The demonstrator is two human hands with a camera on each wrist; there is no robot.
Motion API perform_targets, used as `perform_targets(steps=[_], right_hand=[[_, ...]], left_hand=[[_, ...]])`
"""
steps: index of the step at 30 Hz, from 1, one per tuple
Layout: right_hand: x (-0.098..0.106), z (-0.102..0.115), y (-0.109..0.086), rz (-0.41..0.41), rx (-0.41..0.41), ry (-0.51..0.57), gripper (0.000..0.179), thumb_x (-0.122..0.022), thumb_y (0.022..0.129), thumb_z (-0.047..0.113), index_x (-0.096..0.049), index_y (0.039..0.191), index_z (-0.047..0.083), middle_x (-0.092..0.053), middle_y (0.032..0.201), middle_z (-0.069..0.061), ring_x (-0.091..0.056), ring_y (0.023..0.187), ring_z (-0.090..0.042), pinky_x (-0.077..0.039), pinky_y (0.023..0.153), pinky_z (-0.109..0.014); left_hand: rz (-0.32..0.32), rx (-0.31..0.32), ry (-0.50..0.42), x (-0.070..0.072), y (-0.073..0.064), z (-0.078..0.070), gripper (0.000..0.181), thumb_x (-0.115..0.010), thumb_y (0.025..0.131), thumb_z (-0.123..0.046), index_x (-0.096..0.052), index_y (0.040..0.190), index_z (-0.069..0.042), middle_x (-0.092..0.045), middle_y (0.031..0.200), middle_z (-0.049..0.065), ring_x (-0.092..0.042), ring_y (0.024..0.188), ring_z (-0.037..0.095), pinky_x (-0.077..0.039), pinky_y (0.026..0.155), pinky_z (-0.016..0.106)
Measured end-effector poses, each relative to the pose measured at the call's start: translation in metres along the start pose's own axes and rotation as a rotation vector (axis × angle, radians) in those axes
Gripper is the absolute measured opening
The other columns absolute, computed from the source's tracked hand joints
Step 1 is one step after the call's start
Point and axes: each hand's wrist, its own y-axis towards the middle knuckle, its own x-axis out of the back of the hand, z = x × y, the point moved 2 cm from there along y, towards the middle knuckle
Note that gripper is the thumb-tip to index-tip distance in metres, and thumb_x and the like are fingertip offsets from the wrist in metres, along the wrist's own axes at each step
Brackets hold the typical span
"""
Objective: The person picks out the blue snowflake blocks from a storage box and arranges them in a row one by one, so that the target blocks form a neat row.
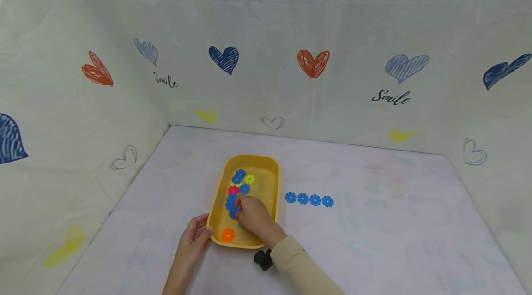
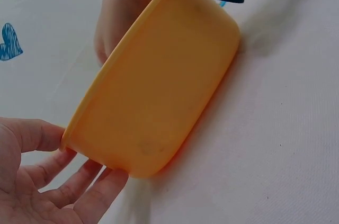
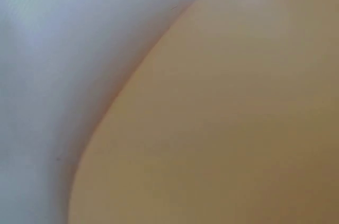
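Observation:
A yellow plastic tray (image 1: 270, 165) holds snowflake-shaped discs: several blue ones (image 1: 244, 189), an orange disc (image 1: 227, 235), a pink disc (image 1: 233, 189) and a yellow disc (image 1: 249, 179), with a bit of green showing. My left hand (image 1: 194, 239) grips the tray's near left corner, thumb at the rim and fingers (image 2: 79, 187) against the outer wall. Over the tray my right hand (image 1: 255, 214) reaches down among the blue discs, its fingertips parted and right at them. The tray's wall fills most of the right wrist view and hides that hand there.
Right of the tray, several blue discs (image 1: 309, 199) lie in a straight row on the pale table (image 1: 374, 239). A black object (image 1: 263, 259) shows beside the right sleeve (image 1: 299, 262). White sheeting with printed hearts (image 1: 313, 63) rises behind the table and on both sides.

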Motion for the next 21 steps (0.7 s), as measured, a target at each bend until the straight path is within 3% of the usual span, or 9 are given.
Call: perform_targets(steps=[6, 11, 21], right_hand=[[0.014, 0.006, -0.012, 0.013, 0.013, 0.099, 0.011, -0.063, 0.087, 0.009, -0.056, 0.096, 0.009, -0.049, 0.067, 0.003, -0.047, 0.062, -0.009, -0.041, 0.052, -0.014], [0.032, 0.007, -0.024, 0.001, 0.04, 0.207, 0.01, -0.06, 0.089, 0.008, -0.057, 0.099, 0.006, -0.049, 0.071, 0.002, -0.058, 0.073, -0.009, -0.043, 0.055, -0.014], [0.062, -0.012, -0.044, -0.077, 0.067, 0.28, 0.014, -0.062, 0.088, 0.013, -0.058, 0.1, 0.008, -0.053, 0.081, 0.0, -0.049, 0.077, -0.013, -0.046, 0.066, -0.016]], left_hand=[[0.0, 0.009, 0.01, 0.0, -0.001, -0.001, 0.042, -0.046, 0.095, -0.01, -0.036, 0.135, 0.0, -0.041, 0.137, 0.026, -0.047, 0.121, 0.035, -0.053, 0.087, 0.03], [0.0, 0.015, 0.007, 0.0, -0.001, -0.002, 0.042, -0.046, 0.095, -0.01, -0.036, 0.135, 0.0, -0.041, 0.137, 0.025, -0.046, 0.122, 0.035, -0.052, 0.088, 0.03], [-0.006, 0.022, 0.013, 0.0, -0.002, -0.003, 0.042, -0.045, 0.095, -0.008, -0.036, 0.135, 0.0, -0.041, 0.137, 0.025, -0.048, 0.119, 0.033, -0.053, 0.087, 0.028]])
